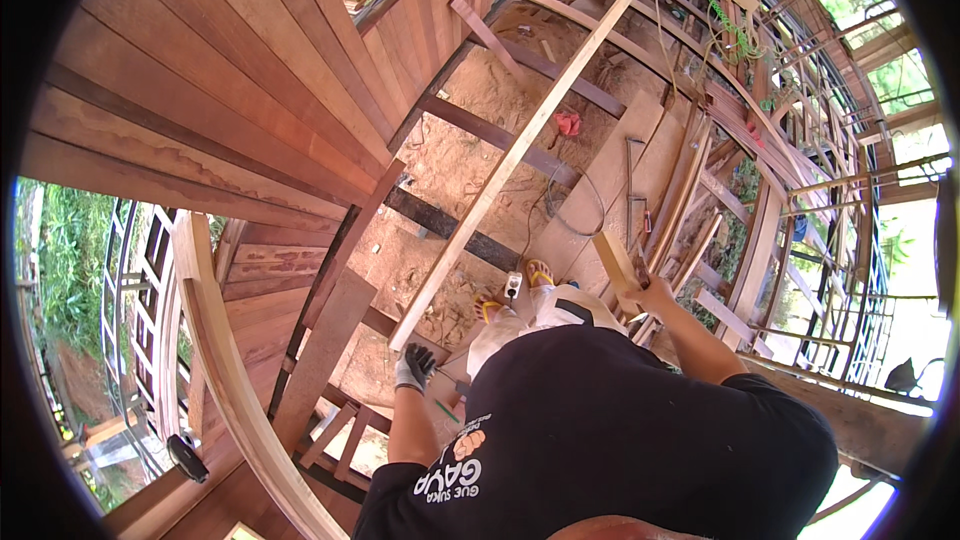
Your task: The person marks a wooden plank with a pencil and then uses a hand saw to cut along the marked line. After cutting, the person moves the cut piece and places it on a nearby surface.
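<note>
My right hand [655, 297] is closed round a short, pale wooden block [615, 260], held out to my right with its long end pointing away from me. My left hand [414, 367], in a grey and black work glove, hangs beside the near end of a long, light timber batten [520, 145]. Its fingers look loosely curled and apart, and I make out nothing in them. The batten slants from near that hand to the far right, lying across dark floor joists [455, 230]. A slim green stick [447, 410] shows just by my left forearm.
Sandy ground [450, 145] lies below the gaps between joists. Planks [600, 205] run under and beside my sandalled feet [540, 275], near a small white box [513, 285] and a loose cable [575, 230]. Curved boards [235, 370] rise at left; stacked timber [690, 170] lies right.
</note>
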